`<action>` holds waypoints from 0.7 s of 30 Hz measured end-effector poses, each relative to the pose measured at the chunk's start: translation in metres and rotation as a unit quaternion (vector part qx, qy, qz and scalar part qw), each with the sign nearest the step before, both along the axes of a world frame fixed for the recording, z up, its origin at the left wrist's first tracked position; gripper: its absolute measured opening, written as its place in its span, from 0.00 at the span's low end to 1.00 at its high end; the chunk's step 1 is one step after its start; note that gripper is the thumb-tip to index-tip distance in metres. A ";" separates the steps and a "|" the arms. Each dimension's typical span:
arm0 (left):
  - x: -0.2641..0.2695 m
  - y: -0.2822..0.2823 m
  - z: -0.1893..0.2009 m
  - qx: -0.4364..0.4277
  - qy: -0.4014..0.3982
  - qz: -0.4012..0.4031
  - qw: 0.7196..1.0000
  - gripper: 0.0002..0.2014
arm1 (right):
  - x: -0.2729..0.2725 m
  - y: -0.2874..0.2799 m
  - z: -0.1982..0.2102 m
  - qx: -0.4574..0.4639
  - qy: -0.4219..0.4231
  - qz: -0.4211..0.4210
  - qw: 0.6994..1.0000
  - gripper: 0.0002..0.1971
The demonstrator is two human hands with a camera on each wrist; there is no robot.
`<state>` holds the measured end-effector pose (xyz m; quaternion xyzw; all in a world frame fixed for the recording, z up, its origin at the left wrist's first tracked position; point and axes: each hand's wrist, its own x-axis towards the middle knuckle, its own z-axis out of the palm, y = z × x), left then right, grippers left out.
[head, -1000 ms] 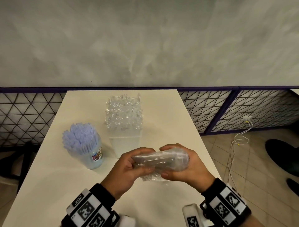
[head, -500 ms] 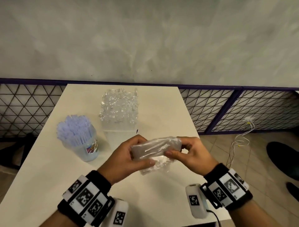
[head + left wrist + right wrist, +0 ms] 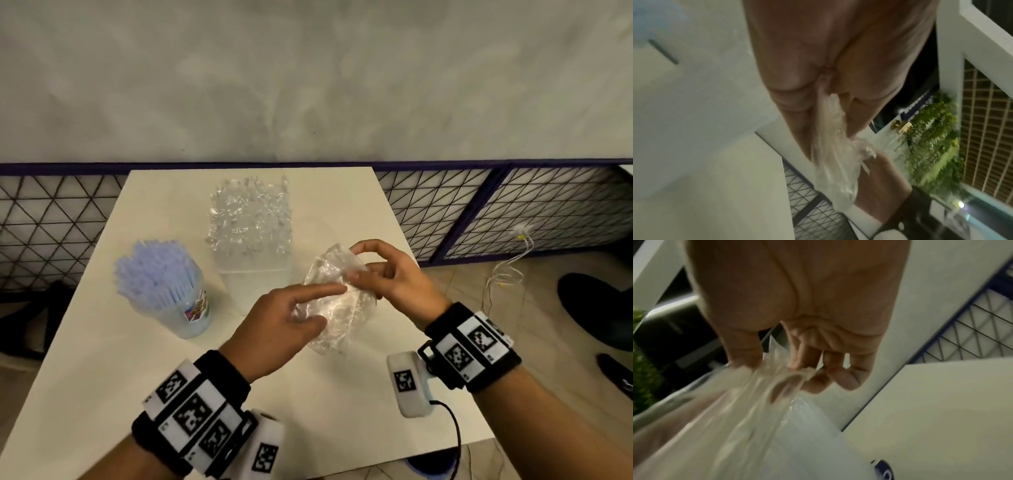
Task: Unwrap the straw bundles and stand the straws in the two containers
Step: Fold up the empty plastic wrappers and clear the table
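Note:
Both hands hold a crumpled clear plastic wrap above the table's right half. My left hand grips its lower part between thumb and fingers, index finger stretched out. My right hand pinches the wrap's upper edge with thumb and forefinger. In the left wrist view the wrap runs out from between the fingers; in the right wrist view the wrap trails from the fingertips. Whether straws are inside, I cannot tell. A round clear jar holds pale blue straws. Behind stands a square clear container full of clear-wrapped straws.
The cream table ends close to the right of my hands, with tiled floor below. A wire-mesh fence runs behind the table. A white cable and dark shoes lie on the floor at the right.
The wrap was a level roll between both hands; now it is crumpled and upright. Both hands have shifted right, and my left index finger has straightened.

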<state>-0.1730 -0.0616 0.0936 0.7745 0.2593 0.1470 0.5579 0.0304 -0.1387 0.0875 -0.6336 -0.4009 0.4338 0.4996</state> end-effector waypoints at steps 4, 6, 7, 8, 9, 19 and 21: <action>-0.001 0.007 -0.003 0.001 -0.040 0.058 0.998 0.25 | -0.024 -0.007 -0.010 0.011 0.143 -0.074 0.987 0.42; -0.005 0.011 -0.004 0.003 -0.058 0.059 0.997 0.26 | -0.037 -0.013 -0.017 -0.003 0.224 -0.063 0.973 0.45; -0.007 0.013 -0.005 0.007 -0.066 0.058 0.996 0.26 | -0.042 -0.014 -0.020 -0.007 0.245 -0.056 0.968 0.41; -0.008 0.016 -0.006 0.015 -0.072 0.057 0.996 0.26 | -0.046 -0.015 -0.023 -0.005 0.258 -0.056 0.965 0.33; -0.009 0.018 -0.007 0.024 -0.076 0.054 0.995 0.26 | -0.050 -0.016 -0.025 0.003 0.268 -0.069 0.961 0.25; -0.015 0.032 -0.019 0.054 -0.053 -0.073 0.994 0.34 | -0.082 -0.021 -0.034 0.058 0.282 -0.195 0.938 0.11; -0.014 0.027 -0.021 0.020 -0.059 -0.085 0.994 0.34 | -0.083 -0.028 -0.036 0.057 0.294 -0.189 0.935 0.12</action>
